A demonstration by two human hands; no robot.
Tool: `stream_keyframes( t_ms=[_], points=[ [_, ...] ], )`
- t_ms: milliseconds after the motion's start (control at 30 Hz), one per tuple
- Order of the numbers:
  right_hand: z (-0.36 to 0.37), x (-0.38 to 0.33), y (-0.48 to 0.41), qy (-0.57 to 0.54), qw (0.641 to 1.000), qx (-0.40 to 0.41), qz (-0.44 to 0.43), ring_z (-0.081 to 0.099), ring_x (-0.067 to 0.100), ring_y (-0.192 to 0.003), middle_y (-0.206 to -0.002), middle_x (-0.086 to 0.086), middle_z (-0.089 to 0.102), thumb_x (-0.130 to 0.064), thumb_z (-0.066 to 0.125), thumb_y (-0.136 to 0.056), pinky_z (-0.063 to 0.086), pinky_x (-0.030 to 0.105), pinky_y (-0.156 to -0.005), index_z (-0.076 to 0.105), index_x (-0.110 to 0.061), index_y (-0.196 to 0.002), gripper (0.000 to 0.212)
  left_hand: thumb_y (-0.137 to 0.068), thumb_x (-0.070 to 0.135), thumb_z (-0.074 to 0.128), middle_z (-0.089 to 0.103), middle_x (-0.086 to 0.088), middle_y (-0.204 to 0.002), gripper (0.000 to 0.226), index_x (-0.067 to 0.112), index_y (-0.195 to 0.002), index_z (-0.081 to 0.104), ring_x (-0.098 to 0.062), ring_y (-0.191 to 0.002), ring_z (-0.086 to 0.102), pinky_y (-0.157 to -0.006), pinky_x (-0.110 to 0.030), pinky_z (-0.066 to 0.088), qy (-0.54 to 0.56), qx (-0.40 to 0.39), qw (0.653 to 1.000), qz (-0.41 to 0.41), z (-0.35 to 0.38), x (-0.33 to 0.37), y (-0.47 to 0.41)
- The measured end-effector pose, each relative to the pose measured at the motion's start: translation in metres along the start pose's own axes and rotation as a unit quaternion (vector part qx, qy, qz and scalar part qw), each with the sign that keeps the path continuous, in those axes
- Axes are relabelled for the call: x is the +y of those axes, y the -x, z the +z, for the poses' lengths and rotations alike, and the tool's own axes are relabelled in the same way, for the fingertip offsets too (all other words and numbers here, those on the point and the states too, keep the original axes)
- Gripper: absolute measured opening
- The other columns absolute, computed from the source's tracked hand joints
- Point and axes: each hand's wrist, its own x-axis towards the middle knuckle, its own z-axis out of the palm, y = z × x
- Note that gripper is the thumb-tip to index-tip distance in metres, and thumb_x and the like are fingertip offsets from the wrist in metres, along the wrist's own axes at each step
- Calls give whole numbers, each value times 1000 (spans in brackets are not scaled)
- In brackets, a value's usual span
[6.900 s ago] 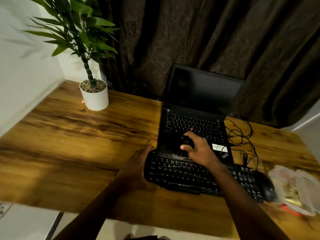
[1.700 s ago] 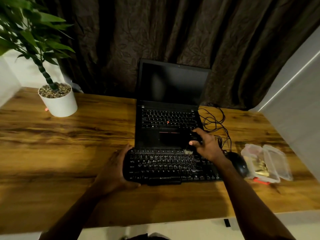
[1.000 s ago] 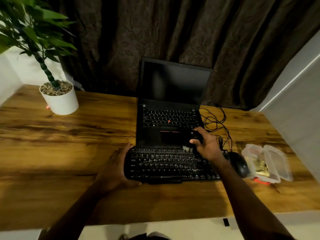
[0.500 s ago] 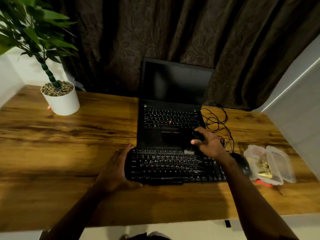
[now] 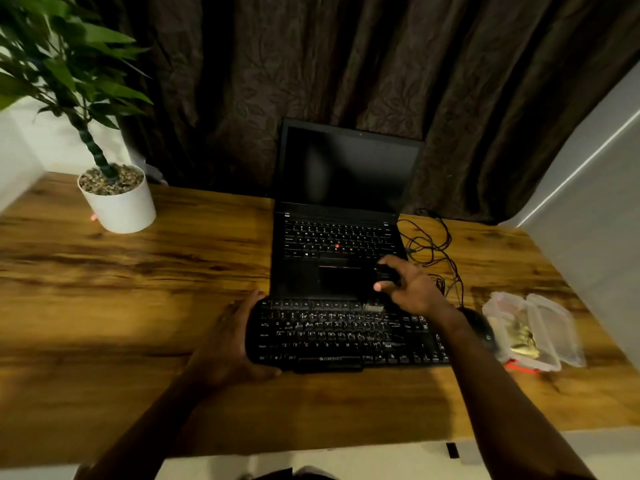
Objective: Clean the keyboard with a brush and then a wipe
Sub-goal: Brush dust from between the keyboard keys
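A black external keyboard (image 5: 343,336) lies on the wooden desk in front of an open black laptop (image 5: 337,237). My left hand (image 5: 230,341) grips the keyboard's left end, thumb under its front edge. My right hand (image 5: 408,289) holds a small black brush (image 5: 381,285) by its handle. The pale bristles touch the top key row, right of the middle. My right forearm crosses the keyboard's right end and hides part of it.
A black mouse (image 5: 479,327) sits right of the keyboard, beside a clear plastic box (image 5: 533,330) with something golden inside. Black cables (image 5: 433,251) tangle right of the laptop. A white plant pot (image 5: 117,199) stands at the back left. Dark curtains hang behind.
My right hand with the brush has shifted slightly along the top key row, to the right over the last second. My left hand stays on the keyboard's left end.
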Motion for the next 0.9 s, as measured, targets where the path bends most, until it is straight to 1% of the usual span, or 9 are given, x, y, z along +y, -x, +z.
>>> stream_keyframes(
  t_ms=[67, 200, 300, 400, 467, 567, 733, 833, 900],
  points=[
    [13, -4, -1, -24, 1000, 18, -8, 63, 13, -85, -99, -2, 60, -9, 69, -89, 56, 21, -60, 56, -14, -116, 29, -43, 80, 82, 23, 12, -159, 149, 29, -158, 2, -7, -142, 22, -116, -33, 24, -5, 2, 1000, -4, 0, 0, 0],
    [23, -3, 3, -55, 997, 45, -13, 65, 16, -85, -96, -1, 61, -8, 67, -90, 60, 27, -60, 57, -13, -113, 26, -42, 78, 84, 23, 12, -160, 148, 31, -158, 5, -10, -143, 23, -117, -35, 24, 3, 7, 1000, -13, 1, -1, 1],
    [8, 5, 9, -43, 998, 41, 7, 65, 17, -85, -98, 1, 61, -10, 68, -90, 57, 24, -57, 56, -19, -113, 27, -42, 77, 84, 23, 11, -160, 146, 33, -157, 5, -15, -146, 23, -118, -36, 23, 4, 6, 1000, -8, 2, -1, 1],
    [-2, 9, 10, 5, 1000, 25, 10, 66, 19, -88, -102, 3, 63, -14, 69, -90, 61, 34, -64, 55, -23, -116, 31, -41, 79, 83, 24, 10, -160, 148, 31, -157, 4, -12, -143, 24, -117, -36, 24, -2, 4, 1000, -9, 1, -1, 0],
    [5, 1, 9, 27, 999, 21, -10, 65, 17, -90, -102, 3, 64, -14, 68, -90, 61, 32, -66, 55, -22, -116, 30, -41, 80, 83, 25, 11, -160, 148, 32, -157, 4, -11, -143, 24, -117, -35, 24, -7, 5, 1000, -10, 2, -3, 0],
    [26, -10, 3, -15, 999, 5, -41, 66, 18, -92, -103, 3, 63, -12, 68, -90, 61, 31, -66, 55, -23, -113, 28, -39, 82, 82, 26, 12, -159, 149, 37, -156, 1, -12, -143, 26, -118, -40, 28, -9, 3, 1000, -14, 3, -5, -1],
    [34, -19, 1, -72, 997, 11, -24, 61, 8, -88, -101, -2, 59, -7, 67, -90, 52, 14, -61, 56, -17, -114, 28, -39, 85, 80, 27, 13, -159, 149, 35, -156, 2, -12, -144, 26, -118, -40, 28, -13, 4, 1000, -8, 3, -6, -2],
    [28, -16, 0, -47, 999, 1, -7, 64, 11, -88, -102, 1, 62, -8, 67, -90, 52, 15, -57, 56, -20, -116, 31, -40, 81, 82, 27, 12, -159, 148, 31, -157, 6, -11, -143, 26, -117, -32, 24, -12, 4, 1000, -4, 3, -6, -2],
    [27, -17, -3, 7, 1000, -1, -25, 66, 13, -88, -101, 0, 65, -11, 68, -90, 55, 19, -62, 55, -24, -116, 32, -41, 79, 84, 27, 12, -159, 148, 29, -157, 6, -10, -143, 25, -117, -32, 23, -6, 7, 1000, -2, 4, -5, -2]
  ],
)
